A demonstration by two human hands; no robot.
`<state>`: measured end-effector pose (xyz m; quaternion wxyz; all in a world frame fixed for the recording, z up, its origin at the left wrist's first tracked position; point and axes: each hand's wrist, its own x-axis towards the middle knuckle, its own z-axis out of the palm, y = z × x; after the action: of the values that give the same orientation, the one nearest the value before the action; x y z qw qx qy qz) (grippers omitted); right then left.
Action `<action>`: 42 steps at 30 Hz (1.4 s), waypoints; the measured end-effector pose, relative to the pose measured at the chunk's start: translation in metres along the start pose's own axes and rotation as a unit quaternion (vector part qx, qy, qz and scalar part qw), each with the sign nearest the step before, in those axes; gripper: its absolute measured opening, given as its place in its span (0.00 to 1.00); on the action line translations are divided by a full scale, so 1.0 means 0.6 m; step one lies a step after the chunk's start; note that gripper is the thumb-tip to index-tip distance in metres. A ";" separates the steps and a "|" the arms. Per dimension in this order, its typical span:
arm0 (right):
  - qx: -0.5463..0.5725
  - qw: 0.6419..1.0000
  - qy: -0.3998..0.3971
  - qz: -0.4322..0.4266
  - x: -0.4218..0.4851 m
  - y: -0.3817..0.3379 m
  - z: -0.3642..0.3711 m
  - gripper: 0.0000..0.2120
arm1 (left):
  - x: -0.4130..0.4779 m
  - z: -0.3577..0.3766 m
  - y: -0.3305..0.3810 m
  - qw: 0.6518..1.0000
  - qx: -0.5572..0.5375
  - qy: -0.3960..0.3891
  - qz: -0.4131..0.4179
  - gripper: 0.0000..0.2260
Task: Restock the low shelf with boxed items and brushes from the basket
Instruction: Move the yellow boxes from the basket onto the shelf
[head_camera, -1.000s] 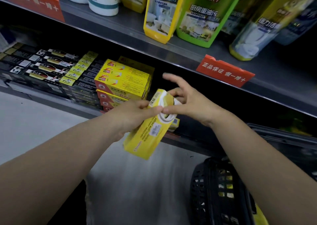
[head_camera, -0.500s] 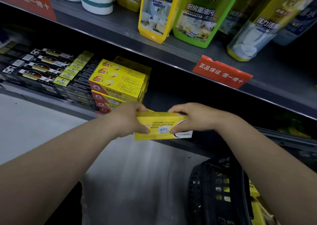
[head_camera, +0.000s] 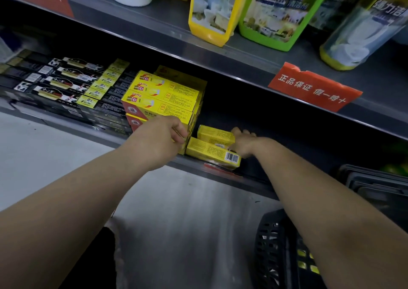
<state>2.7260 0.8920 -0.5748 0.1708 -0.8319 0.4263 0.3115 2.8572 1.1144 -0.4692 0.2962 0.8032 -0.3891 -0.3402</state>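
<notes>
Both of a person's bare arms reached into the low shelf [head_camera: 154,154] of a shop display. The right hand [head_camera: 242,142] rested against the right end of a yellow box [head_camera: 212,150] with a barcode, lying flat at the shelf's front edge; its fingers were curled along the far side of the box and of a 2nd yellow box [head_camera: 215,134] just behind, though how firm the grip was could not be told. The left hand [head_camera: 164,137] sat with fingers bent in a loose grip against the lower corner of a stack of yellow-and-red boxes [head_camera: 161,96] just left of the 2 boxes; whether it held anything could not be told. Further left lay rows of black boxes [head_camera: 59,83]. A black basket [head_camera: 271,251] stood on the floor at lower right, with yellow items showing through its mesh. On the upper shelf [head_camera: 167,35] stood yellow and green bottles [head_camera: 273,13] and a red tag [head_camera: 313,86].
</notes>
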 end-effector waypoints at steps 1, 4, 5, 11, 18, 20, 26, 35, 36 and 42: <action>0.009 1.000 -0.012 -0.003 0.005 0.002 0.005 0.33 | 0.001 0.000 -0.001 1.000 0.004 0.000 0.001 0.08; -0.006 0.998 -0.052 -0.019 0.007 0.007 0.010 0.47 | 0.004 0.001 -0.001 1.000 0.011 -0.001 -0.002 0.09; -0.025 0.998 -0.057 -0.033 0.005 0.008 0.012 0.52 | 0.004 0.002 0.000 1.000 0.012 -0.002 -0.003 0.09; -0.026 0.996 0.003 -0.083 0.009 0.002 0.021 0.54 | -0.001 0.007 0.002 1.000 0.032 0.000 0.000 0.09; -0.020 0.996 0.007 -0.092 -0.027 0.004 -0.001 0.52 | -0.017 0.026 0.044 0.998 0.023 -0.020 0.046 0.06; -0.024 0.994 0.016 -0.106 -0.071 0.005 -0.031 0.46 | -0.030 0.045 0.073 0.996 0.015 -0.042 0.074 0.06; 0.214 0.953 0.084 -0.196 -0.294 0.083 -0.089 0.23 | -0.093 0.120 0.164 0.966 0.077 -0.111 0.219 0.07; 0.359 0.917 0.145 -0.094 -0.450 0.305 0.079 0.06 | -0.180 0.265 0.256 0.850 0.183 -0.165 0.466 0.10; 0.333 0.931 0.132 -0.072 -0.442 0.328 0.115 0.06 | -0.182 0.279 0.261 0.838 0.201 -0.174 0.475 0.11; 0.053 0.990 -0.066 0.109 -0.381 0.397 0.276 0.30 | -0.170 0.330 0.271 0.809 0.305 -0.219 0.451 0.09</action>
<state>2.3691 0.9833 -0.5516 0.2077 -0.7475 0.5186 0.3594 2.5868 1.0719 -0.4342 0.0630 0.4903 -0.8462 -0.1992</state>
